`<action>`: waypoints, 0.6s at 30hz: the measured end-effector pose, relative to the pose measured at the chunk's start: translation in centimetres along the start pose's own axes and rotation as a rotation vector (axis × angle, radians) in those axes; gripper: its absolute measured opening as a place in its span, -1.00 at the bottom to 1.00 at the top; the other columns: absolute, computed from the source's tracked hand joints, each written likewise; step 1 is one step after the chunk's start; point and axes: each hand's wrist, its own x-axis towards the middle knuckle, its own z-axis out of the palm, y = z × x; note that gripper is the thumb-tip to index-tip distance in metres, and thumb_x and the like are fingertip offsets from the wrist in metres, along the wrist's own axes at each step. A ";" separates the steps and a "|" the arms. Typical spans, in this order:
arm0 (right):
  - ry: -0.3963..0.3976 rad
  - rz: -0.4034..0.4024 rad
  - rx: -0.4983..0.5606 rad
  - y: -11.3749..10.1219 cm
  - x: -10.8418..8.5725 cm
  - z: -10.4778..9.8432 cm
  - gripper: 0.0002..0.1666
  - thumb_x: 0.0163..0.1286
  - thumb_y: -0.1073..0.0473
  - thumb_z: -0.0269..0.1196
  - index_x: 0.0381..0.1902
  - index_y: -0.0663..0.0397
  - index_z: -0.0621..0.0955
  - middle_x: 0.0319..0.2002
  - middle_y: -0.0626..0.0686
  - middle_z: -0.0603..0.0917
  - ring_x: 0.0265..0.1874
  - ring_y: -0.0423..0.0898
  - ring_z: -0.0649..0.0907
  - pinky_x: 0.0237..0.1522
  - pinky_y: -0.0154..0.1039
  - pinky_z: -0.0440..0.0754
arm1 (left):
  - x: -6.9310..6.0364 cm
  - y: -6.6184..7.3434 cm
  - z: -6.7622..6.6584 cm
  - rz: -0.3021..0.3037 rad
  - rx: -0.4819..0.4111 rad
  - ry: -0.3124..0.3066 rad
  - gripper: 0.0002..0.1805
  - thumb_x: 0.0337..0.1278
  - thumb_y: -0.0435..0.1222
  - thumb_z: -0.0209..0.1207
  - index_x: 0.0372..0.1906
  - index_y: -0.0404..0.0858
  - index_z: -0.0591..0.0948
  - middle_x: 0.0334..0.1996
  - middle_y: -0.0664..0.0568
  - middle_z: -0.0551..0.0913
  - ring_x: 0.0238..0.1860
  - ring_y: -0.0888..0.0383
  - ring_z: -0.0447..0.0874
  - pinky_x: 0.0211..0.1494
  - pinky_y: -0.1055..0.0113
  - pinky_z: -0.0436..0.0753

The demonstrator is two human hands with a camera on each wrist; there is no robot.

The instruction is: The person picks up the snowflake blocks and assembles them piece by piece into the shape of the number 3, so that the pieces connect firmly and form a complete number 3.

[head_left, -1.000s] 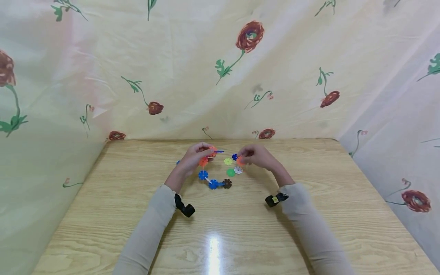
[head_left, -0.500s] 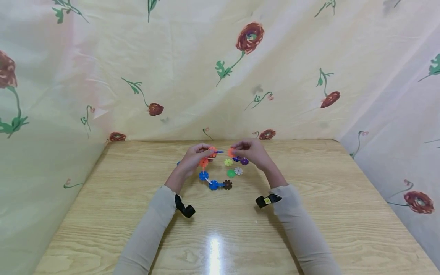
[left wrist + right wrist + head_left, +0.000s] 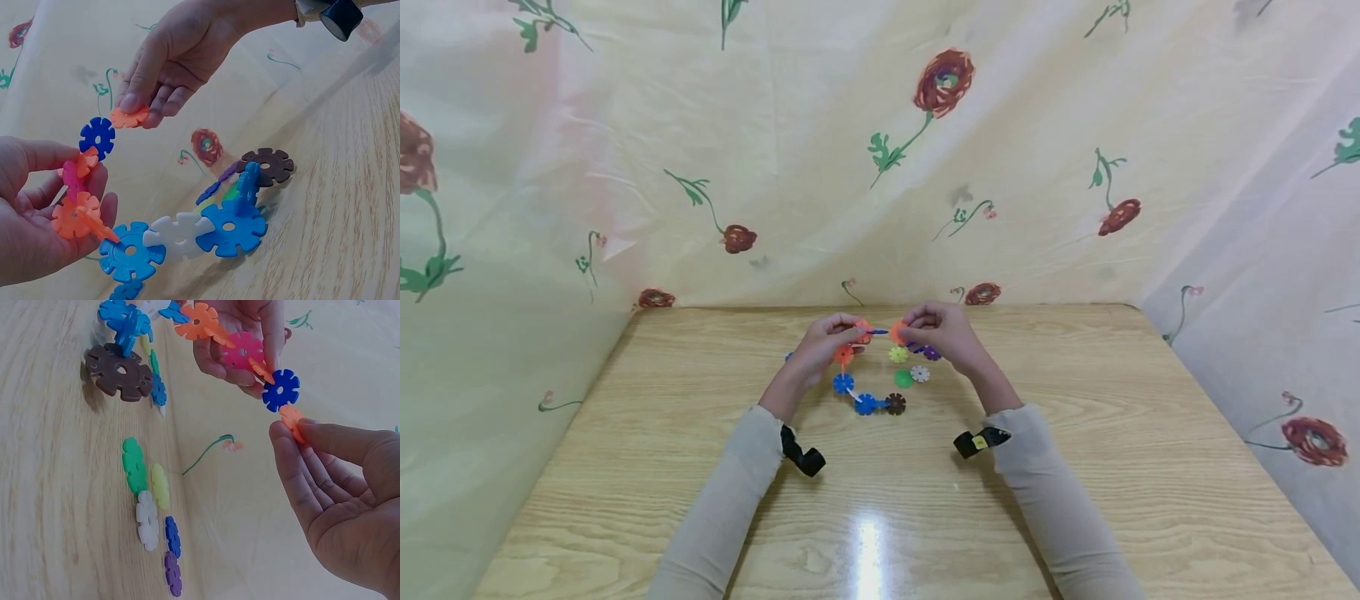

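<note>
My left hand (image 3: 820, 346) holds a chain of notched plastic discs between thumb and fingers. Pink and orange discs lie in its grip, and a dark blue disc (image 3: 97, 139) stands at the chain's upper end. From the hand the chain runs on through a light blue disc (image 3: 131, 251) and a white disc (image 3: 178, 237) to a brown disc (image 3: 265, 165) at the far end. My right hand (image 3: 951, 333) pinches an orange disc (image 3: 292, 424) by thumb and fingertips. That disc's edge meets the dark blue one; whether their slots are engaged I cannot tell.
On the wooden table (image 3: 880, 475), loose discs lie beneath my right hand: green (image 3: 133, 465), yellow (image 3: 160, 486), white (image 3: 147, 522), dark blue (image 3: 173, 537) and purple (image 3: 173, 574). A flowered cloth (image 3: 820, 167) hangs behind the table and along its sides.
My right hand has moved left with the orange disc, from above the loose discs up to the dark blue disc. The left hand stays nearly still with the chain.
</note>
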 end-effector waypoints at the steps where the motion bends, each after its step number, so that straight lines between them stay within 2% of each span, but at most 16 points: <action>1: -0.005 0.000 0.000 0.0 0.0 0.0 -0.76 0.35 0.30 0.39 -0.11 0.37 0.65 -0.29 0.16 0.78 -0.28 0.25 0.77 -0.13 0.14 0.78 | 0.0 0.0 0.0 0.001 0.001 0.000 -0.73 0.48 -0.37 0.13 0.15 -0.40 0.55 -0.18 0.14 0.68 -0.16 0.27 0.70 0.09 0.27 0.75; 4: -0.010 0.001 -0.002 -0.1 0.0 0.2 -0.76 0.36 0.30 0.39 -0.11 0.37 0.65 -0.26 0.22 0.77 -0.29 0.24 0.77 -0.12 0.16 0.77 | -0.1 0.0 0.1 0.002 0.002 0.002 -0.74 0.48 -0.36 0.14 0.13 -0.38 0.56 -0.17 0.12 0.67 -0.16 0.26 0.70 0.23 0.12 0.70; 8: -0.013 0.000 -0.015 -0.3 -0.2 0.2 -0.76 0.36 0.29 0.39 -0.11 0.38 0.66 -0.25 0.26 0.77 -0.35 0.04 0.78 -0.14 0.08 0.79 | -0.1 -0.1 0.1 0.006 -0.003 -0.005 -0.75 0.47 -0.37 0.14 0.12 -0.38 0.57 -0.16 0.11 0.67 -0.15 0.26 0.70 0.41 -0.15 0.51; 11: -0.014 -0.006 -0.026 -0.4 -0.2 0.2 -0.77 0.36 0.29 0.38 -0.11 0.38 0.67 -0.24 0.28 0.77 -0.38 -0.10 0.76 -0.16 0.01 0.80 | -0.1 -0.2 0.2 0.010 -0.011 -0.022 -0.72 0.47 -0.38 0.14 0.15 -0.42 0.56 -0.15 0.10 0.67 -0.13 0.24 0.69 0.41 -0.17 0.50; 14: -0.014 -0.009 -0.026 -0.3 -0.2 0.3 -0.78 0.36 0.30 0.38 -0.11 0.37 0.67 -0.24 0.27 0.77 -0.40 -0.14 0.75 -0.16 0.01 0.80 | -0.2 -0.1 0.2 0.012 -0.010 -0.049 -0.64 0.47 -0.38 0.15 0.22 -0.48 0.52 -0.13 0.10 0.66 -0.06 0.16 0.68 0.41 -0.17 0.50; 18: -0.016 -0.009 -0.016 -0.2 -0.2 0.3 -0.79 0.37 0.30 0.37 -0.11 0.36 0.68 -0.25 0.22 0.78 -0.40 -0.20 0.75 -0.16 0.03 0.80 | -0.2 -0.1 0.2 -0.001 0.006 -0.067 -0.54 0.43 -0.37 0.19 0.31 -0.51 0.48 -0.12 0.10 0.66 0.09 -0.04 0.64 0.41 -0.17 0.50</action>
